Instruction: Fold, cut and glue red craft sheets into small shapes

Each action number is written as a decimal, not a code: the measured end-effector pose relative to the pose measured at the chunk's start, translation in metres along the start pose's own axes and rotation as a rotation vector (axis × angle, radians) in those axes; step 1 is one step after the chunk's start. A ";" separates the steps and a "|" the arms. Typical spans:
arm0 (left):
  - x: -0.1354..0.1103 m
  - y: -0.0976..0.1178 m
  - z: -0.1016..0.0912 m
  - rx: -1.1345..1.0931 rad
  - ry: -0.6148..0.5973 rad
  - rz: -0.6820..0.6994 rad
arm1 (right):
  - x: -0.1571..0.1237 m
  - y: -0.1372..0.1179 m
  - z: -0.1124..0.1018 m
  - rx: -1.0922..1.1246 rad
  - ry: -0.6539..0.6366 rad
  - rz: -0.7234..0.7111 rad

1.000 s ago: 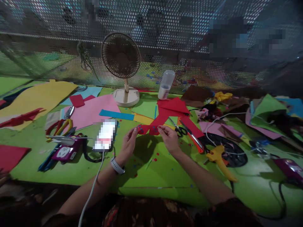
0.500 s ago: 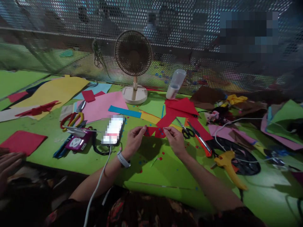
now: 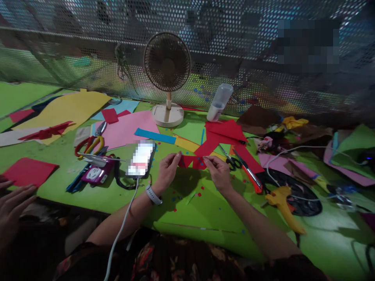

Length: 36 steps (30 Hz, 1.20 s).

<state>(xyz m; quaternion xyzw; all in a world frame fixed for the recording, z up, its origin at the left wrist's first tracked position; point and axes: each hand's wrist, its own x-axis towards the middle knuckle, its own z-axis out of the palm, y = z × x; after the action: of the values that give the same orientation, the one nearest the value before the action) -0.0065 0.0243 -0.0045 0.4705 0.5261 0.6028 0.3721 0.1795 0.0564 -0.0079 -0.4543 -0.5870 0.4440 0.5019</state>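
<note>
My left hand (image 3: 166,172) and my right hand (image 3: 218,173) hold up a small red paper piece (image 3: 191,161) with blue dots, each pinching one end just above the green table (image 3: 193,218). A white watch sits on my left wrist. A phone (image 3: 140,159) lies just left of my left hand, with a white cable running toward me. Black-handled scissors (image 3: 230,159) and an orange cutter (image 3: 249,173) lie just right of my right hand, beside larger red paper (image 3: 225,134).
A small fan (image 3: 167,76) and a plastic bottle (image 3: 219,102) stand at the back by the perforated wall. A yellow glue gun (image 3: 283,205) lies to the right among cables. Pink, yellow and red sheets, scissors and tools lie at left. Another person's hand (image 3: 13,205) rests at far left.
The view has shifted left, so everything sits further right in frame. Another person's hand has come in at far left. My hands keep hold of the red piece.
</note>
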 end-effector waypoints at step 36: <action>-0.021 0.019 -0.023 -0.173 -0.183 -0.244 | 0.041 -0.003 -0.026 0.374 0.208 0.062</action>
<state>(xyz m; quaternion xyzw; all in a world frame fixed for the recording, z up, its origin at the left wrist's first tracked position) -0.0220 -0.0048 0.0102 0.4221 0.4894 0.5510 0.5280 0.2018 0.0975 0.0055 -0.4145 -0.4253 0.5109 0.6215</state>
